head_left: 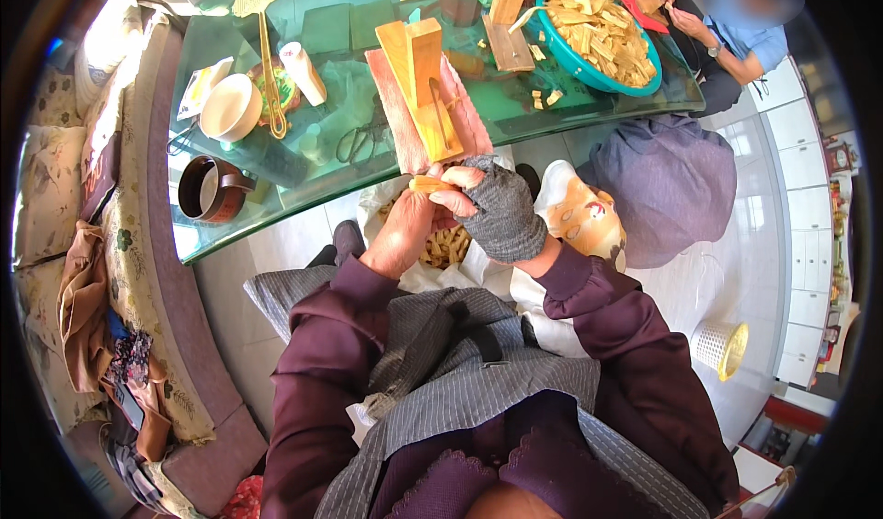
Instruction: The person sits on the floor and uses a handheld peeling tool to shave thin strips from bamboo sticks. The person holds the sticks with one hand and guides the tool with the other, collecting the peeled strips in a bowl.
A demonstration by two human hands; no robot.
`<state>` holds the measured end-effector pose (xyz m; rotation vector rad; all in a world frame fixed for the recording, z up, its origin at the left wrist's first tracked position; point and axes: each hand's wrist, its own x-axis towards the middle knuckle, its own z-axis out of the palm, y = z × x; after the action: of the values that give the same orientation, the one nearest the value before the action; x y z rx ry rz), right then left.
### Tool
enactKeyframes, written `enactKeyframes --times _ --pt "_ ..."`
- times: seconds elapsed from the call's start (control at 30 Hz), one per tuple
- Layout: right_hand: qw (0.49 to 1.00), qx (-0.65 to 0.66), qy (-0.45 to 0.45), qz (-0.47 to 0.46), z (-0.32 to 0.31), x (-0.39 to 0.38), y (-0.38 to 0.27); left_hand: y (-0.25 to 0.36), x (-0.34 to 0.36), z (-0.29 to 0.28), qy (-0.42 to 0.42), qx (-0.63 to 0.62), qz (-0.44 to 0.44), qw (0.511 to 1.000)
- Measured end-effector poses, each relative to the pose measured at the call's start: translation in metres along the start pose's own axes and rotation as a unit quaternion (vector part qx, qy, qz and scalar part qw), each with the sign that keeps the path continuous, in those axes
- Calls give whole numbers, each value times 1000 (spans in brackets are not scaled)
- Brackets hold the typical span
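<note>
Left hand: I see the bare left hand (405,232) closed in a fingertip pinch on a short yellow-orange strip (430,184).
Right hand: the right hand (497,204), in a dark grey knitted fingerless glove (511,228), has thumb and fingers shut on the same strip; the two hands meet there.
Strip: I have it just off the near edge of the green-tinted glass table (303,208), about midway along.
Wooden stand: a yellow wooden stand with an upright block (423,54) sits at that near edge, on a folded pink cloth (394,91); a thin dark tool (440,114) lies along its base.
Sack: below the hands I make out a white sack (474,271) with pale yellow pieces (445,247) inside.
Basin: a round teal plastic basin (563,63), heaped with pale yellow strips (602,36), stands toward the table's right end.
Co-worker: past that end, a person in a light blue top (740,36) holds a small brown block (651,2).
Left side: I see a brown mug (210,190) by the near left corner, and farther along the left edge a cream bowl (232,108) beside a long-handled yellow fly swatter (267,50).
</note>
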<state>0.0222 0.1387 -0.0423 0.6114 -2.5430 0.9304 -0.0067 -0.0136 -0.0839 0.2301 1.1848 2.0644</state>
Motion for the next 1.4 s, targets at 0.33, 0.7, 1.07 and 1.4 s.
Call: enactKeyframes --times 0.33,0.7,1.07,1.4 --pt "1000 4 23 -12 -7 -12 -6 13 -6 17 28 21 -143 989" --pt "982 136 35 122 15 -17 -19 -12 5 -3 48 -90 -77 992" --pt "994 92 46 49 16 1 21 32 -3 20 148 580 363 714" --pt "809 438 -68 387 -19 29 -22 41 8 8 113 516 482 698"
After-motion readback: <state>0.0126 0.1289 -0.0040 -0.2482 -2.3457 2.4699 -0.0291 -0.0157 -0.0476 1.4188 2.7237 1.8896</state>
